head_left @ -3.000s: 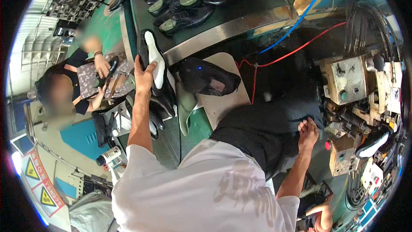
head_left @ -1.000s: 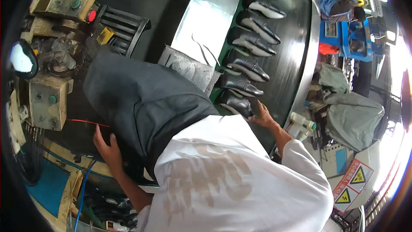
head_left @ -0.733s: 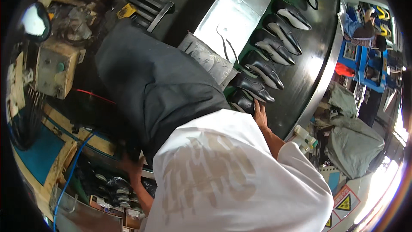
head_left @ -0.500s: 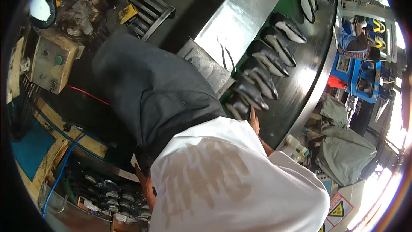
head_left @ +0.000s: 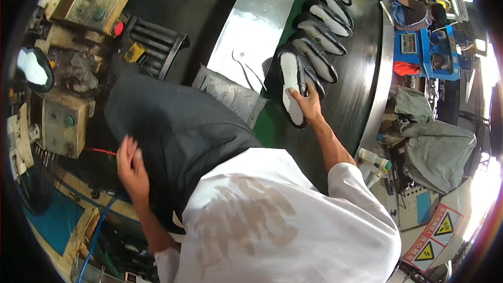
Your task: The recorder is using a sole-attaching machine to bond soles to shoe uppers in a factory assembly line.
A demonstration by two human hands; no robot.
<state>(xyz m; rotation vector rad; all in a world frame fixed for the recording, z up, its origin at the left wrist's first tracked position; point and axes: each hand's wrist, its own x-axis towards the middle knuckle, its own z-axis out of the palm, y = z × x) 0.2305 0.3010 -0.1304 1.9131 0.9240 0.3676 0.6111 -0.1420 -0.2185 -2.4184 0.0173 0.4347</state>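
Note:
My right hand is closed on a black shoe at the near end of a row on the conveyor belt. Its pale underside faces up, with my thumb pressed on it and my fingers round the side. Right beside it lie several more black shoes, pale bottoms showing, slanted in a line toward the far end. My left hand hangs in the air left of my dark trousers, slightly blurred, fingers stretched out and holding nothing.
A metal ledge borders the belt, carrying pincers and a grey cloth pad. Worn machinery stands at left, with a pale-soled shoe on it. A co-worker is at the far right, near blue equipment.
My right hand now grips the shoe at the row's near end and holds it pale side up. My left hand has come up from low beside me. The whole view has shifted.

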